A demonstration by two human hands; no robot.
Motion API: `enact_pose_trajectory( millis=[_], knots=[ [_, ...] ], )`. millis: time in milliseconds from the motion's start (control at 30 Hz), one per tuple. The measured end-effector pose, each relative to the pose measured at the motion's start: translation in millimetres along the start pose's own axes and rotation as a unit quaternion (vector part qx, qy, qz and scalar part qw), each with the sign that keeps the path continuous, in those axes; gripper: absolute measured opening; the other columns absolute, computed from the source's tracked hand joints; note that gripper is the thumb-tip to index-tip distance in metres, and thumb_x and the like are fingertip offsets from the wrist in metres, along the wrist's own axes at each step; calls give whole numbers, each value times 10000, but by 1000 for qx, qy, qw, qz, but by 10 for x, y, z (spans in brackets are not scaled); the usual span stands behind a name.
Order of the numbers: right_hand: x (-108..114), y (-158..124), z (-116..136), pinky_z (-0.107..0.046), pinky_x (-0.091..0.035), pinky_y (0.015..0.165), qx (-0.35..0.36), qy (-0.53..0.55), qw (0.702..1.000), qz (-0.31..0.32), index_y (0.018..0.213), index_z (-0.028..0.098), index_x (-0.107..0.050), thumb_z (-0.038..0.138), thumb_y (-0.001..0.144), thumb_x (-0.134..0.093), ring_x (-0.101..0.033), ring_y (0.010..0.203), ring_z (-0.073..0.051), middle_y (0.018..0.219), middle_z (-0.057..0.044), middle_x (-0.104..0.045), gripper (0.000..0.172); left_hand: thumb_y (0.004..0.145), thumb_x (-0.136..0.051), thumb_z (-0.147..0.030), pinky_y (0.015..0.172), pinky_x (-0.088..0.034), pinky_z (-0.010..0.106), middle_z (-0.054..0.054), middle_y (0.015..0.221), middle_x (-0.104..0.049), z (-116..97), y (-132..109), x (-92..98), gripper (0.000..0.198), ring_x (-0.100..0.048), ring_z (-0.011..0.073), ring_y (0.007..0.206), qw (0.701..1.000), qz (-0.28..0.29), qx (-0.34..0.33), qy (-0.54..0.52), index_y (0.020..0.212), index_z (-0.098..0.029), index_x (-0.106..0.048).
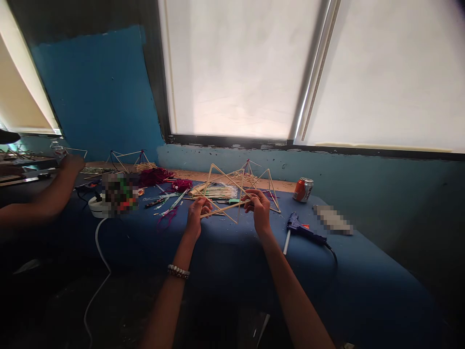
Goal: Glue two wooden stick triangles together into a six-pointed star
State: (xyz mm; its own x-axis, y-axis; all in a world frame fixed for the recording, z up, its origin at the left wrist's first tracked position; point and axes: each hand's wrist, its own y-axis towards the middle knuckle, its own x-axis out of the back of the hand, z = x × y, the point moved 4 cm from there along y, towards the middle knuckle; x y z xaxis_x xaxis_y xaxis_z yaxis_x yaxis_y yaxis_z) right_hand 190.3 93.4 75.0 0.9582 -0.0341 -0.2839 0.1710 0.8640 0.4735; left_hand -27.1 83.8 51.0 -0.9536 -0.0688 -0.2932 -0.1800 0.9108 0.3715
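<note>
The left hand (198, 218) and right hand (257, 209), fingers curled and partly closed, grip a tan triangular stick frame (217, 170) of thin wooden rods. The frame is held just above a blue-covered tabletop (232, 257), near a purple hot-glue gun (303, 230).

I have the hot glue gun (301, 228) right of the stick frame (225, 207) on the table (232, 257), a soda can (302, 189) behind the gun.

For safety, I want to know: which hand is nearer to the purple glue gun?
Right. The right hand is beside the purple glue gun, to its left, not touching it; the left hand is farther left, past the right hand.
</note>
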Motion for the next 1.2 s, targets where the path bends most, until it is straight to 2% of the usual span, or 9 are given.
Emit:
enact_pose_trajectory(
  millis=[633,1200],
  knots=[
    [0,-2,1,-252,-419,473,0,-1,1000,1,927,214,-653,337,746,-545,-548,536,-126,756,-9,-702,244,788,-657,-554,484,-379,224,5,681,-598,29,18,15,372,-503,104,549,1000,-3,-15,-3,783,-181,-656],
    [-9,5,3,-251,-417,458,-3,3,1000,-3,914,208,-648,349,741,-570,-542,515,-124,739,-10,-703,237,793,-644,-557,496,-384,230,6,690,-606,-2,-9,14,363,-517,112,562,1000,-4,-21,6,740,-200,-609]
  ],
)
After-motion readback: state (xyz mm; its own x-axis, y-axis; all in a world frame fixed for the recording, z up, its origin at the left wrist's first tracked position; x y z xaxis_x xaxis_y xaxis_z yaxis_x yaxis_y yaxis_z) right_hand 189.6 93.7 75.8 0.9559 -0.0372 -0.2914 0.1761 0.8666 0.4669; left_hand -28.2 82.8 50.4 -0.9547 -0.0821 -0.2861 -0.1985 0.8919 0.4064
